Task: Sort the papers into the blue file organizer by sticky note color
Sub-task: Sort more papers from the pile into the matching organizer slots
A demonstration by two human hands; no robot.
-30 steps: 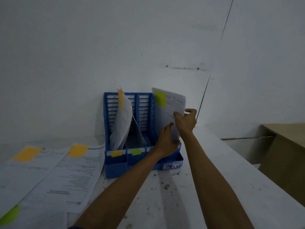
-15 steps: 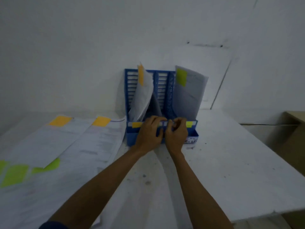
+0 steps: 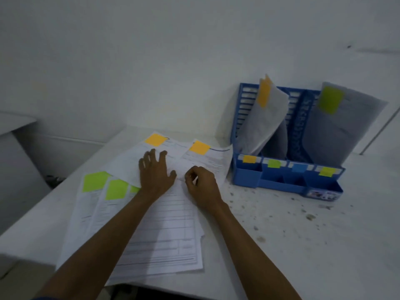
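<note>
With my left hand (image 3: 156,172) spread flat pinning the loose papers (image 3: 171,226) beside the blue organizer (image 3: 245,177) and my right hand (image 3: 202,185) curled at the edge of an orange-noted sheet (image 3: 213,161), grip unclear, I should lift just that one sheet for the orange slot (image 3: 249,159).

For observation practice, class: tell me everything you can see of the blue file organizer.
The blue file organizer looks plastic, with slatted dividers and a low front tray. It stands on the white table by the wall. Its front carries orange, green, blue and yellow notes. Orange-tagged papers lean in its left slot, a yellow-green-tagged paper in its right.
</note>
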